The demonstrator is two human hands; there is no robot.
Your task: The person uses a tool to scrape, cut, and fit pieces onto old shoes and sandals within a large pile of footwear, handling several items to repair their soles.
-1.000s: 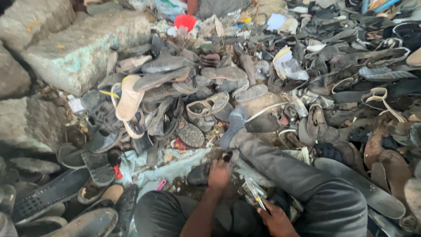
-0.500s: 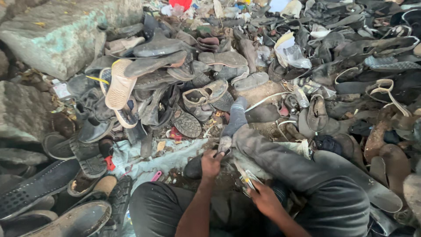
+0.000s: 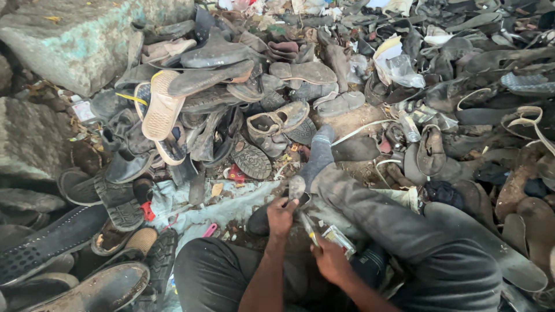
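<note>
Head view, looking down at a seated person, dark trousers, right leg stretched out forward with a grey sock [image 3: 319, 151] at the end. Left hand [image 3: 281, 215] sits low centre, fingers curled shut around a small dark shoe piece [image 3: 297, 190], greyish sole-like tip sticking up past the knuckles; the piece rests just above the lap, against the inner side of the outstretched leg. Right hand [image 3: 330, 261] is just below and right of it, fingers closed on a thin tool [image 3: 308, 227] with a pale narrow blade angled up-left toward the shoe piece; tip is near or touching the piece, can't tell which. A small clear packet-like item [image 3: 339, 239] lies beside the right hand, on the leg. Under the hands: a dirty light-blue cloth [image 3: 196, 202] spread on the ground, pink scrap [image 3: 209, 230] on it. All around: dense heap of worn shoes, sandals and loose soles. Tan flip-flop sole [image 3: 160, 107] propped up at left centre, worn tan shoe [image 3: 276, 123] mid-frame, treaded black sole [image 3: 252, 160] just below it. Large stone block [image 3: 81, 40] top left, black perforated sole [image 3: 52, 240] lower left.
</note>
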